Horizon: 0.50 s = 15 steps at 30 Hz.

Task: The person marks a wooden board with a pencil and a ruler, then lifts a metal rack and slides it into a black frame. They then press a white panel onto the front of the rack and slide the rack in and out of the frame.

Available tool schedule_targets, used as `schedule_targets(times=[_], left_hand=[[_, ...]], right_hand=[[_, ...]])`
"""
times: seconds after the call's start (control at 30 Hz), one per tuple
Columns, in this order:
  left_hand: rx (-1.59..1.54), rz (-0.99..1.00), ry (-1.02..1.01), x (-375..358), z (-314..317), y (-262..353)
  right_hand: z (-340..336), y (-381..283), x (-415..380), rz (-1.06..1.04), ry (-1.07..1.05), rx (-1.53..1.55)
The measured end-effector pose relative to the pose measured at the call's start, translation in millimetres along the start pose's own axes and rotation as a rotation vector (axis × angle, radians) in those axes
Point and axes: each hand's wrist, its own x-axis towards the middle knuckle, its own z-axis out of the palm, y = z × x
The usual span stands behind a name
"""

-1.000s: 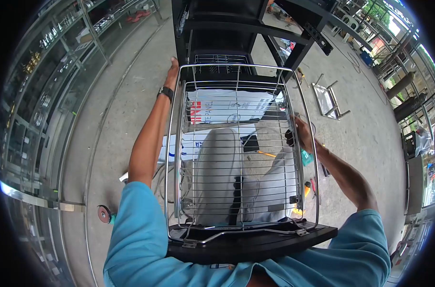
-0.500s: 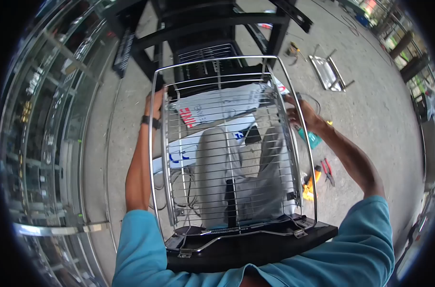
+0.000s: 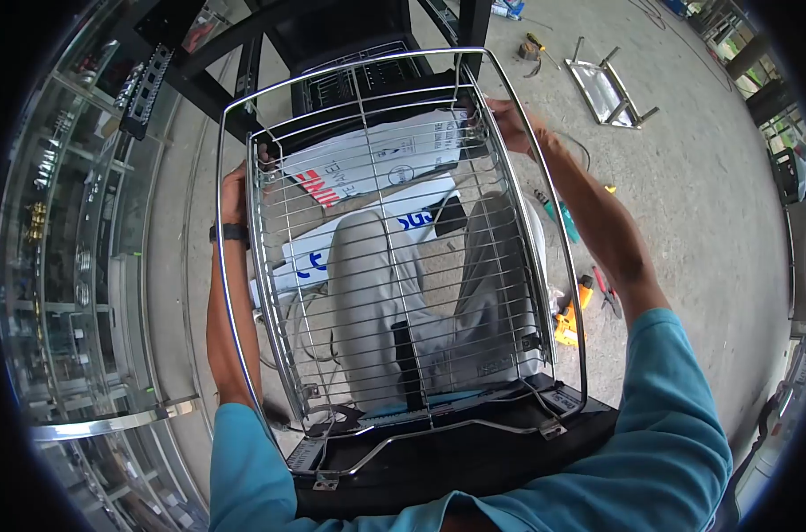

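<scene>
A wire rack with a bright metal frame (image 3: 381,213) spans the middle of the view, my legs showing through its bars. On its left side my left hand (image 3: 234,193) is at the far corner, fingers wrapped at the side rail and partly hidden. At the far right corner, my right hand (image 3: 507,126) has its fingers bent round the rack's side. The rack's near end rests by a black panel (image 3: 456,457) against my body. Beyond and under the rack lies a printed white sheet (image 3: 385,160).
A black metal frame (image 3: 332,27) stands ahead. An orange tool (image 3: 573,315), red-handled pliers (image 3: 605,288) and a green tool (image 3: 562,217) lie on the floor at right. A small metal frame (image 3: 607,93) lies farther back. Glass shelving (image 3: 74,284) lines the left side.
The rack's far end and both hands have shifted left and upward in view. The black frame ahead has also shifted left and up as the view turned.
</scene>
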Motion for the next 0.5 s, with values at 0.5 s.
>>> schedule_targets(times=[0.5], left_hand=[[0.183, 0.007, 0.089, 0, 12, 0]], right_hand=[[-11, 5, 52, -0.161, 0.225, -0.393]])
